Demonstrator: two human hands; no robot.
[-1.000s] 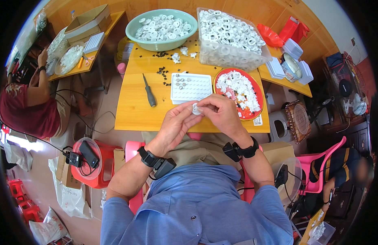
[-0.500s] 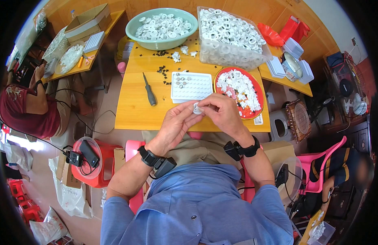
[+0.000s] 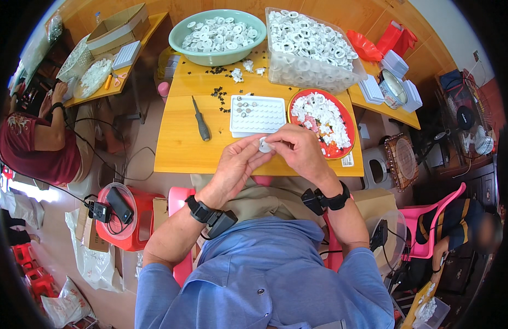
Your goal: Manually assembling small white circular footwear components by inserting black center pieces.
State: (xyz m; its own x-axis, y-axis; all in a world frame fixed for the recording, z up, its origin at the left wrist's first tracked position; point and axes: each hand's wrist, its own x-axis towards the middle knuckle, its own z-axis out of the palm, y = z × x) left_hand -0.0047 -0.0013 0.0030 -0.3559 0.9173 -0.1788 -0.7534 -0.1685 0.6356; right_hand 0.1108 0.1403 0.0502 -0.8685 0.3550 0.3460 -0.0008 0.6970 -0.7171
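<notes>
A small white round plastic part [image 3: 265, 146] is held in front of the table's near edge, between my two hands. My left hand [image 3: 235, 164] grips it between thumb and fingers. From the other side, the thumb and fingertips of my right hand [image 3: 299, 149] are pinched against its edge; any smaller piece in them is hidden. Just beyond lies a white tray with rows of round pits [image 3: 270, 117], several small metallic discs sitting at its far left. A red plate [image 3: 350, 143] heaped with small white plastic pieces is beside my right hand. Left of the tray lies a dark-handled screwdriver [image 3: 202, 126].
Small black pieces [image 3: 220, 97] are scattered on the table [image 3: 177, 148]. At its far side stand a green basin [image 3: 180, 43] and a clear bin [image 3: 308, 78], both full of white round parts. One person [image 3: 40, 145] sits at left, another [image 3: 457, 225] at right.
My hands stay almost in place around the white round part, with only slight finger movement. The person at left has raised a forearm and hand at the other table.
</notes>
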